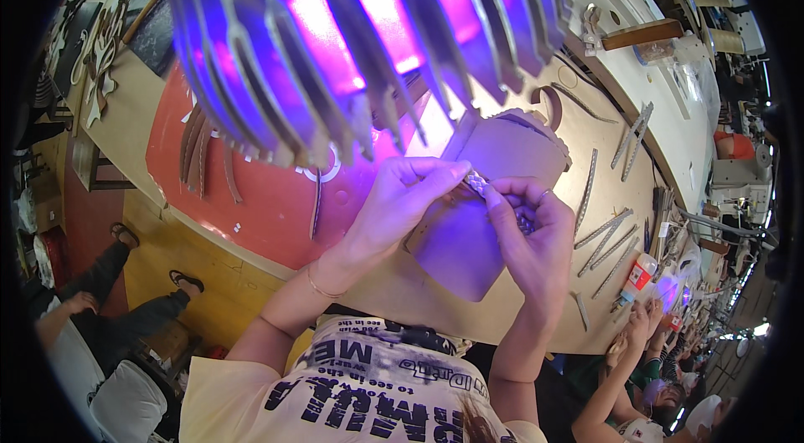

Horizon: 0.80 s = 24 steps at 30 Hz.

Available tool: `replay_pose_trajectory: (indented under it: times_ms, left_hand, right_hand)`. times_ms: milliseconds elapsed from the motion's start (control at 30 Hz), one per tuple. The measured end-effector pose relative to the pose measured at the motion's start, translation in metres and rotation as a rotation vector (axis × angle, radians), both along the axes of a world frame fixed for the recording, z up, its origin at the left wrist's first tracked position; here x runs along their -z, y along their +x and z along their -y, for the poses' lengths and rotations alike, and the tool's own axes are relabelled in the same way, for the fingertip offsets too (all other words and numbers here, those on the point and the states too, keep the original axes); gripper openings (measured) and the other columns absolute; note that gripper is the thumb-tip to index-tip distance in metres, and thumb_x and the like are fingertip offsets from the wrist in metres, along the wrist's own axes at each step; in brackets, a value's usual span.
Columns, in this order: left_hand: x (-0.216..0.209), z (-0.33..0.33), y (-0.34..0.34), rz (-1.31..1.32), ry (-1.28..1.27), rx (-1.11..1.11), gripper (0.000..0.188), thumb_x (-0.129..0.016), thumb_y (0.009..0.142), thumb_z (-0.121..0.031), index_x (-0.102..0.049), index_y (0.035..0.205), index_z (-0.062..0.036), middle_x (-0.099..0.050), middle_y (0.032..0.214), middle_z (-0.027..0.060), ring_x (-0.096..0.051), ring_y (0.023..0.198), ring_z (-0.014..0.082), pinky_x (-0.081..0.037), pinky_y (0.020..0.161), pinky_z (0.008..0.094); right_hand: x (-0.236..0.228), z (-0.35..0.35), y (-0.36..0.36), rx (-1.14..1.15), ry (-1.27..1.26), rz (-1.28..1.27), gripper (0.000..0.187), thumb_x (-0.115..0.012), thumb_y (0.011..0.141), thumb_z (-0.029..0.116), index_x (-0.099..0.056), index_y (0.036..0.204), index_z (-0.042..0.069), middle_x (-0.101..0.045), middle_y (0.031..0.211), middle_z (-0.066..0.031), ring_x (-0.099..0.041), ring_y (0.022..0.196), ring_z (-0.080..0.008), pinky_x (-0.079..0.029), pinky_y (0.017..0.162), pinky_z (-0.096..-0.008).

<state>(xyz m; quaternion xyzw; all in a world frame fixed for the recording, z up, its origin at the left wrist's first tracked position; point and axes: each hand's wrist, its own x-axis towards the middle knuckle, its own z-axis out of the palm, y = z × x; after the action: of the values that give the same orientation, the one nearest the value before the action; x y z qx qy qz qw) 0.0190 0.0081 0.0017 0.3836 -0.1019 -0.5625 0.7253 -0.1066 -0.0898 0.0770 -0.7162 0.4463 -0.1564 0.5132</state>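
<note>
My left hand (402, 202) and my right hand (536, 229) meet over the table, each closed in a pinch on a short, light braided strip (476, 182). Thumb and fingers of both hands press on its two ends. More of the braid (525, 222) shows, curled inside my right hand. Under my hands lies a flat brown sheet (465, 254), tinted purple by the light. Beyond them sits a brown, leather-like piece with a scalloped edge (523, 141).
A ribbed lamp (368, 33) glowing purple hangs close above my hands. Several braided strips (605, 238) lie on the right side of the table. A red mat (268, 217) holds brown strips on the left. A white and red bottle (638, 275) stands near another person's hands (641, 321).
</note>
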Motion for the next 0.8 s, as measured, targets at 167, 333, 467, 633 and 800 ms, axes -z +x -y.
replay_pose_trajectory:
  times_ms: [167,333,467,633,800]
  left_hand:
    - [0.003,0.005,0.000,0.200,0.088,-0.011,0.022,-0.063,0.096,-0.015,-0.071,0.105,0.0035,-0.072,0.093,0.0059,-0.063,0.082,0.0065,-0.050,0.073,0.0205]
    - [0.018,0.009,-0.006,0.218,0.165,-0.057,0.022,-0.063,0.096,-0.016,-0.071,0.101,0.0040,-0.070,0.086,0.0027,-0.060,0.077,0.0044,-0.048,0.068,0.0199]
    - [0.031,0.009,-0.011,0.202,0.184,-0.076,0.022,-0.066,0.095,-0.018,-0.071,0.098,0.0030,-0.068,0.082,0.0009,-0.058,0.073,0.0036,-0.048,0.064,0.0202]
    - [0.041,0.016,-0.024,0.211,0.263,-0.145,0.020,-0.065,0.095,-0.017,-0.071,0.096,0.0022,-0.067,0.080,0.0005,-0.056,0.070,0.0034,-0.045,0.062,0.0195]
    - [0.047,0.016,-0.031,0.395,0.265,-0.198,0.017,-0.065,0.095,-0.012,-0.071,0.095,0.0035,-0.066,0.077,-0.0005,-0.054,0.067,0.0026,-0.044,0.058,0.0186]
  right_hand:
    - [-0.003,0.002,0.000,-0.009,-0.005,-0.049,0.015,-0.070,0.086,0.004,-0.067,0.095,-0.007,-0.066,0.073,-0.0054,-0.054,0.061,-0.0034,-0.043,0.055,-0.0190]
    - [-0.006,0.007,-0.006,-0.030,-0.052,-0.074,0.015,-0.071,0.086,0.004,-0.063,0.095,-0.006,-0.066,0.072,-0.0058,-0.058,0.063,-0.0051,-0.046,0.056,-0.0193]
    - [-0.008,0.014,-0.007,-0.070,0.005,-0.075,0.019,-0.069,0.088,0.002,-0.055,0.100,-0.001,-0.061,0.071,-0.0019,-0.055,0.061,-0.0038,-0.043,0.054,-0.0176]
    - [-0.012,0.018,-0.006,-0.118,0.003,-0.174,0.024,-0.066,0.088,-0.001,-0.049,0.104,0.002,-0.058,0.070,0.0001,-0.053,0.059,-0.0026,-0.040,0.052,-0.0161]
    - [-0.010,0.017,-0.004,-0.130,-0.058,-0.172,0.026,-0.064,0.086,-0.003,-0.046,0.104,0.002,-0.057,0.069,0.0004,-0.051,0.058,-0.0019,-0.038,0.052,-0.0160]
